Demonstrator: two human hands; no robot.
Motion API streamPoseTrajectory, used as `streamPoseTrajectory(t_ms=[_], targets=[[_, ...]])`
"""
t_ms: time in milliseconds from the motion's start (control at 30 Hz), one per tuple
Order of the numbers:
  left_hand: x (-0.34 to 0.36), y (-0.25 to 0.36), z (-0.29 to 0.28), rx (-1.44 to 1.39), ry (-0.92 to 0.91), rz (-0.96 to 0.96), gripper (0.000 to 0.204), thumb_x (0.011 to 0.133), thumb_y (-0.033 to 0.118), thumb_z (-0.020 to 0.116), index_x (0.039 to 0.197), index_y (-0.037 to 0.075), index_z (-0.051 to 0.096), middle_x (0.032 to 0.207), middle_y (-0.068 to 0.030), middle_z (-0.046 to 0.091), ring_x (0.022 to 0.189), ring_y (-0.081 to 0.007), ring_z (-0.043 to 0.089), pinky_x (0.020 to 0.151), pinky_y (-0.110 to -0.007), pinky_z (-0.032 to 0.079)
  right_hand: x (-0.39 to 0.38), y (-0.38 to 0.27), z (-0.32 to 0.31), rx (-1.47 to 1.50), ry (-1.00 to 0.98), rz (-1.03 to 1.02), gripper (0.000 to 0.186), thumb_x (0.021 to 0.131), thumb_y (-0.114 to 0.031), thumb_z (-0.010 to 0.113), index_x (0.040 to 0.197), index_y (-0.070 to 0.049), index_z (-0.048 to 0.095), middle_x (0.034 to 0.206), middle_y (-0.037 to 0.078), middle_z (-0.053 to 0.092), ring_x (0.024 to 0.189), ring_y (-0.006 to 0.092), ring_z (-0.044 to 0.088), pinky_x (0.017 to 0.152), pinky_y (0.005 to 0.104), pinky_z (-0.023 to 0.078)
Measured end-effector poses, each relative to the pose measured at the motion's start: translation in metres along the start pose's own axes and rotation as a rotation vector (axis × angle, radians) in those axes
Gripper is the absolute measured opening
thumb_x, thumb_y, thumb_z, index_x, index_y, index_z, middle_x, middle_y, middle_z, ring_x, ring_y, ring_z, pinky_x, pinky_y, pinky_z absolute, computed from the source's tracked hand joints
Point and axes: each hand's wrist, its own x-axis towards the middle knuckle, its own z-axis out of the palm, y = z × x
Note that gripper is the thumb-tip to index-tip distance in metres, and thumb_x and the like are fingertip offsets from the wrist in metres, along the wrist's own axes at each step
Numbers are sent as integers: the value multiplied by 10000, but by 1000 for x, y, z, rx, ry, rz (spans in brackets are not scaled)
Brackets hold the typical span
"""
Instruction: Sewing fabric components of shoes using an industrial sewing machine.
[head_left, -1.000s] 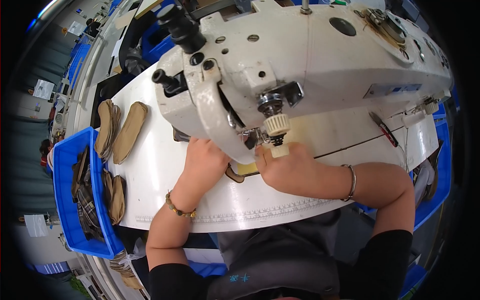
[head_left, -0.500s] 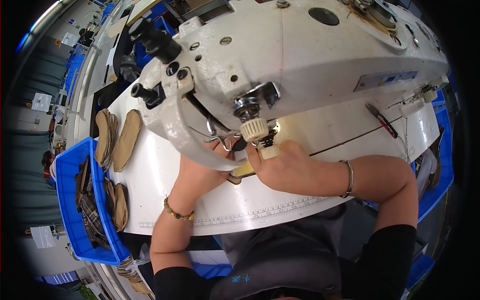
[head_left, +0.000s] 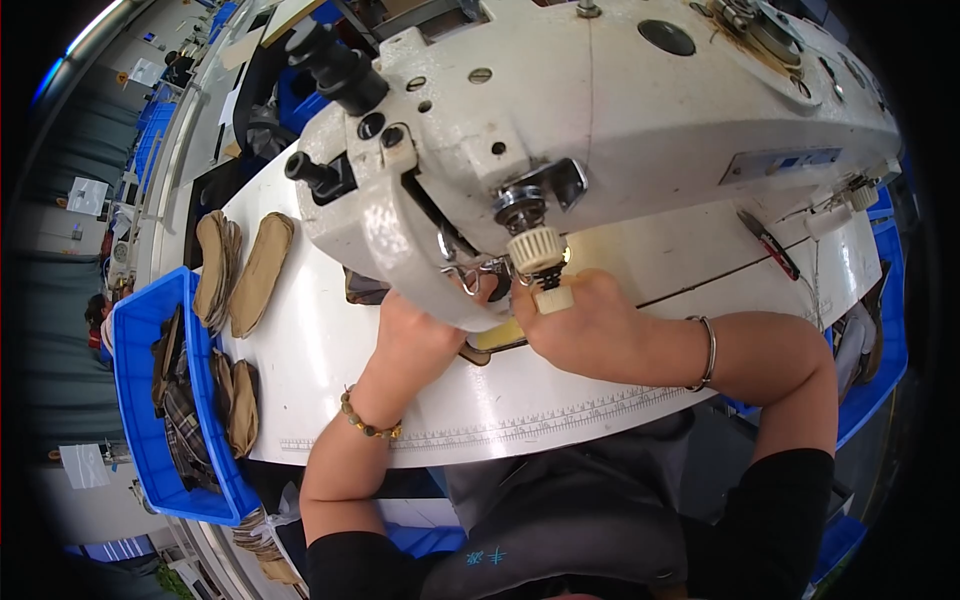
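Observation:
The white sewing machine (head_left: 620,130) stands over the table, and both my hands meet beneath its needle end. My left hand (head_left: 420,335) is curled closed there, its fingertips partly hidden by the machine's curved guard. Opposite it, my right hand (head_left: 585,325) is closed too, with bent fingers beside the cream tension knob (head_left: 535,250). Between them a small fabric piece (head_left: 478,354) shows only a tan, dark-edged corner; the rest is covered by hands and machine. Dark cloth (head_left: 365,288) sticks out behind my left hand, left of the needle area.
Tan sole-shaped fabric pieces (head_left: 262,275) lie on the white table (head_left: 330,390) at left. Beside them a blue bin (head_left: 125,400) holds plaid pieces (head_left: 185,425). A red-and-black thread snipper (head_left: 770,247) rests at right, near another blue bin (head_left: 865,390). A printed ruler runs along the front edge.
The machine and table have shifted slightly right in the view. Dark cloth now shows behind my left hand. Both hands keep their place by the needle area.

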Motion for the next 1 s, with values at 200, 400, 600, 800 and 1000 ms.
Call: streamPoseTrajectory(t_ms=[200, 400, 600, 800, 1000], targets=[[1, 5, -2, 7, 7, 4, 341, 615, 43, 738, 953, 82, 708, 849, -26, 679, 892, -206, 663, 692, -332, 497, 1, -3, -4, -7, -20, -17, 87, 661, -167, 670, 620, -92, 684, 547, 83, 607, 479, 182, 621, 418, 318, 441], [-1, 1, 6, 39, -37, -39, 313, 614, 35, 741, 922, 79, 714, 849, -23, 675, 822, -205, 653, 653, -329, 488, -3, -4, 1, 46, -19, 5, 94, 636, -160, 670, 642, -66, 663, 542, 67, 595, 470, 184, 612, 408, 316, 437], [0, -6, 5, 103, -52, -61, 284, 650, 50, 753, 926, 111, 727, 776, 9, 625, 699, -180, 610, 602, -328, 452, 1, -5, -4, -17, -16, -21, 92, 633, -140, 664, 621, -60, 622, 527, 50, 576, 462, 178, 602, 415, 318, 445], [0, -4, 4, 107, -47, -89, 278, 673, 49, 743, 940, 128, 743, 827, 20, 689, 712, -178, 629, 621, -324, 473, 1, -5, 0, -6, -23, -38, 70, 668, -117, 656, 637, -59, 631, 574, 67, 606, 491, 182, 617, 414, 321, 448], [-23, 6, -16, 30, 136, -118, 211, 679, 18, 750, 869, 108, 757, 926, 4, 745, 801, -156, 683, 720, -277, 552, 6, 2, -7, 31, -219, 46, 114, 735, -137, 652, 681, -40, 672, 612, 100, 635, 541, 217, 652, 463, 359, 479]])
